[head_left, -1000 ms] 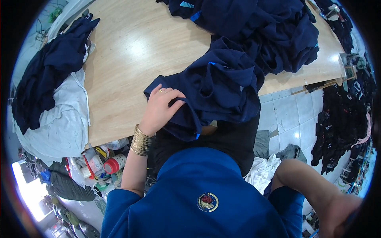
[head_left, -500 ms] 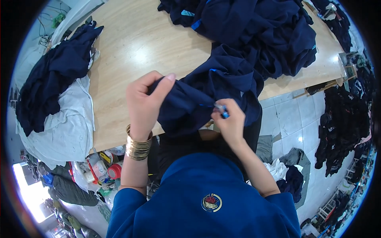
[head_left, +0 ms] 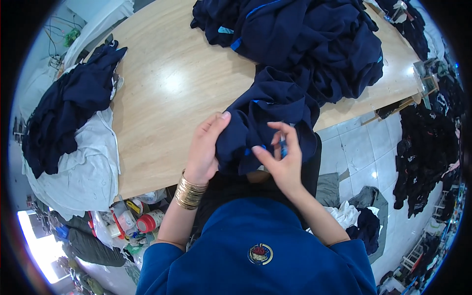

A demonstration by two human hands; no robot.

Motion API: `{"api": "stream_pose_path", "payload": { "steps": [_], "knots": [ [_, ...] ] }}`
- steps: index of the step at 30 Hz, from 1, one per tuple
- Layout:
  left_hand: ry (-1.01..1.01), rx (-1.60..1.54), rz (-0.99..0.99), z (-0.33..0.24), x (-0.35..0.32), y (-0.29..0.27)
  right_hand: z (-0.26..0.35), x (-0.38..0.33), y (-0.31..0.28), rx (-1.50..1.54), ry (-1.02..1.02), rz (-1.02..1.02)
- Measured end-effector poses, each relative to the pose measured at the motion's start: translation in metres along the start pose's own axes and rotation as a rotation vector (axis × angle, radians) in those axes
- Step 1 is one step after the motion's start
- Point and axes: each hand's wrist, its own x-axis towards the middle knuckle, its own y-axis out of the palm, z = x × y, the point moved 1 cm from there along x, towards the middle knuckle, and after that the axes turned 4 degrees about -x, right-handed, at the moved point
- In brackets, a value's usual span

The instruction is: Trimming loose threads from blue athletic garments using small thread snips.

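Observation:
A navy garment [head_left: 282, 96] runs from the table over its near edge toward my lap, with bright blue strips showing along its folds. My left hand [head_left: 204, 142], a stack of gold bangles on its wrist, is closed on the garment's left edge, thumb on top. My right hand [head_left: 282, 160] is beside the cloth, with small blue-handled thread snips [head_left: 283, 147] tucked in its fingers. Its thumb and index finger are spread apart, the thumb tip near a blue strip [head_left: 248, 151]. Motion blurs the snips, and the fingers partly hide them.
More navy garments are heaped [head_left: 334, 44] at the table's far right. On the left, dark clothing [head_left: 69, 105] lies over a white cloth [head_left: 86, 162]. Below the wooden table [head_left: 157, 113] are bags and a red-and-white container [head_left: 150, 222]. Black clothes [head_left: 425, 152] lie on the right.
My left hand has come down and right, lowering the lifted cloth edge. My right hand has loosened from a pinch at the fabric, its thumb and index finger now apart.

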Motion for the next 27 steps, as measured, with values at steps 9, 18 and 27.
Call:
{"api": "stream_pose_path", "payload": {
  "steps": [9, 18, 27],
  "knots": [
    [0.073, -0.071, -0.027, -0.035, -0.003, 0.006, -0.015, 0.027, -0.044, 0.18, 0.446, 0.168],
    [-0.041, -0.032, 0.254, -0.002, 0.002, 0.038, 0.017, 0.019, -0.017, 0.103, -0.048, -0.023],
    [-0.003, -0.188, -0.071, -0.043, 0.004, 0.031, -0.018, 0.035, -0.063, 0.422, 0.499, 0.275]
  ]
}}
